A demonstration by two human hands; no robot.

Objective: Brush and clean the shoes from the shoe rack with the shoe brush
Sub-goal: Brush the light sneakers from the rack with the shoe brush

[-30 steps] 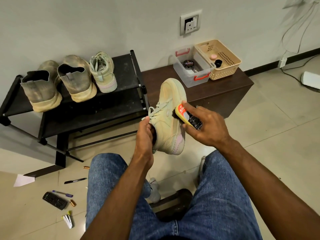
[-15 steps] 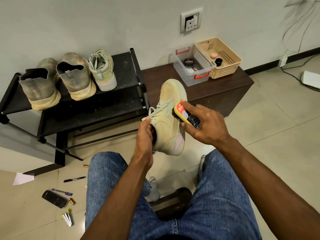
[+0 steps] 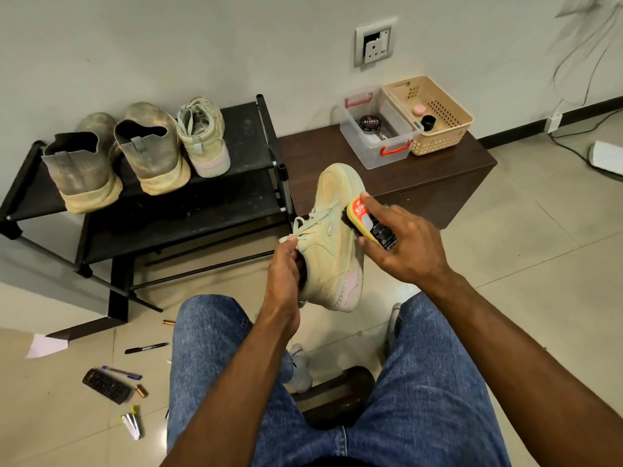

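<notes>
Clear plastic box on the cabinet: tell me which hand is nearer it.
Right. The right hand, holding the brush, is just below the clear plastic box; the left hand grips the shoe further left.

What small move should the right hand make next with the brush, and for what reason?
Probably draw the shoe brush along the side of the sneaker toward the heel. The right hand holds the brush with its bristles against the sneaker's side, the left hand steadies the sneaker at its opening, and the upper looks dusty.
</notes>
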